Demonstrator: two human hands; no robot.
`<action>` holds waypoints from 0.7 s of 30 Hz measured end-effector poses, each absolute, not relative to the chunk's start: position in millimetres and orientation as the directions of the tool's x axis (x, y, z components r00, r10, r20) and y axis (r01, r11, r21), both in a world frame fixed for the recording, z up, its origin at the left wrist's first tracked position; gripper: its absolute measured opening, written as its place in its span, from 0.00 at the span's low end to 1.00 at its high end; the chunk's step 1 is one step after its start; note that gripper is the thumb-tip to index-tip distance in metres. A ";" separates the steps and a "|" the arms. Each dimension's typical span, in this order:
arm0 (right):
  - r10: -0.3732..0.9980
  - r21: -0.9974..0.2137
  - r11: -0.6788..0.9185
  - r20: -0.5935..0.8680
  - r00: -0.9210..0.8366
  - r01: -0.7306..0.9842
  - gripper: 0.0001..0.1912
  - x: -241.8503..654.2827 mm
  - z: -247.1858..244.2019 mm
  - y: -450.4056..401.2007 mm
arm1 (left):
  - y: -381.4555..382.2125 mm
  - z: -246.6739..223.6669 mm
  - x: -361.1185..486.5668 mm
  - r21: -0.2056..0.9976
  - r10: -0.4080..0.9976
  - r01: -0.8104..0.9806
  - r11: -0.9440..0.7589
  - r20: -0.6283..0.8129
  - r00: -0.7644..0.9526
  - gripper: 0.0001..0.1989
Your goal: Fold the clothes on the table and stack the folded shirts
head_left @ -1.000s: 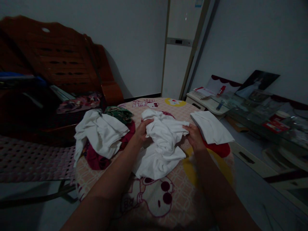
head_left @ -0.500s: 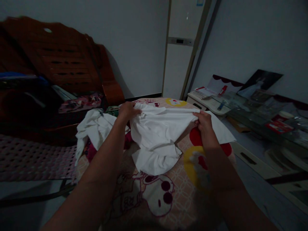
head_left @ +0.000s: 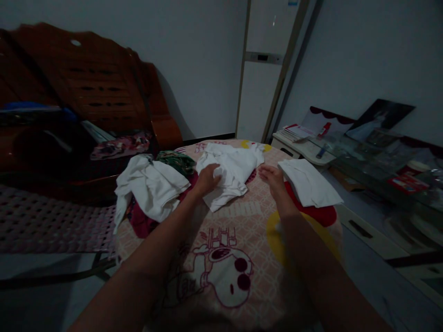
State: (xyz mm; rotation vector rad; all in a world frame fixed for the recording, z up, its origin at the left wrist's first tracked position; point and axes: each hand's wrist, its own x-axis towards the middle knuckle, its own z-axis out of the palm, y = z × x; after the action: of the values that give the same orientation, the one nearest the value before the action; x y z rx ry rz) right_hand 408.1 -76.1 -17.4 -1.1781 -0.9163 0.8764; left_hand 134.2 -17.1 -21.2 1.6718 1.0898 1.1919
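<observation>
A crumpled white garment (head_left: 233,161) lies on the far part of the round table covered with a cartoon-print cloth (head_left: 228,281). My left hand (head_left: 208,179) is over the garment's near left side, thumb and fingers apart; whether it touches the fabric I cannot tell. To the right of the garment, just off its edge, is my right hand (head_left: 272,177), fingers stretched out and holding nothing. A folded white cloth item (head_left: 309,182) rests beyond that hand, at the table's right edge.
Left on the table is a heap with a white garment (head_left: 148,184), dark red fabric (head_left: 141,226) and a green patterned piece (head_left: 176,160). A wooden bench (head_left: 100,87) stands behind at left. A glass-topped cabinet (head_left: 363,161) is at right.
Both hands have let go of the white garment they held stretched between them. It now lies bunched farther back on the table, and my right hand has moved left.
</observation>
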 end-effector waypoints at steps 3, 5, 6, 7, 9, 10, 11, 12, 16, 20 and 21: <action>0.951 -0.991 0.067 0.029 0.309 -0.114 0.12 396.2 -31.0 -91.6 | -39.0 -38.3 149.6 0.971 0.948 0.102 -0.217 0.184 0.261 0.22; 0.967 -0.992 0.004 -0.029 0.254 -0.128 0.12 387.5 -35.9 -96.1 | -45.5 -42.0 156.3 0.969 0.944 0.110 -0.223 0.186 0.274 0.23; 0.971 -0.991 -0.023 -0.053 0.232 -0.131 0.12 383.5 -37.8 -97.1 | -46.7 -42.7 157.7 0.964 0.943 0.133 -0.231 0.188 0.275 0.23; 0.974 -0.990 -0.044 -0.072 0.215 -0.131 0.13 380.0 -39.6 -97.5 | -47.1 -42.9 157.9 0.958 0.942 0.158 -0.238 0.188 0.276 0.22; 0.978 -0.991 -0.066 -0.088 0.188 -0.118 0.15 374.6 -42.9 -97.8 | -46.1 -43.2 155.5 0.956 0.942 0.177 -0.235 0.179 0.284 0.19; 0.980 -0.992 -0.071 -0.089 0.176 -0.109 0.15 372.6 -44.5 -97.8 | -45.2 -43.2 153.6 0.961 0.941 0.160 -0.225 0.172 0.290 0.17; 0.982 -0.992 -0.072 -0.088 0.166 -0.100 0.16 370.9 -46.0 -97.9 | -44.4 -43.0 151.7 0.970 0.942 0.124 -0.211 0.167 0.292 0.16; 0.984 -0.993 -0.069 -0.083 0.155 -0.092 0.16 369.5 -47.5 -98.0 | -43.8 -42.5 150.1 0.980 0.944 0.075 -0.187 0.158 0.290 0.15; 0.988 -0.997 -0.051 -0.058 0.146 -0.050 0.18 363.2 -52.4 -97.7 | -42.6 -34.4 147.5 0.996 0.972 -0.030 -0.087 0.091 0.217 0.07; 0.974 -0.995 -0.079 -0.065 0.217 0.056 0.22 353.7 -53.7 -96.5 | -41.6 -17.5 144.5 0.950 0.962 0.150 -0.272 0.264 0.070 0.08; 0.970 -0.989 -0.086 -0.056 0.238 0.117 0.21 350.8 -53.2 -96.4 | -40.8 -13.1 142.3 0.927 0.944 0.185 -0.327 0.328 0.026 0.10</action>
State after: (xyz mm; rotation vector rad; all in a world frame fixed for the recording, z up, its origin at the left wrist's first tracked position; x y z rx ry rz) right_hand 350.8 -96.4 -53.2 -1.4577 -1.0860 1.0193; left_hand 142.3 -40.8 -13.1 1.5982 1.1748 1.3641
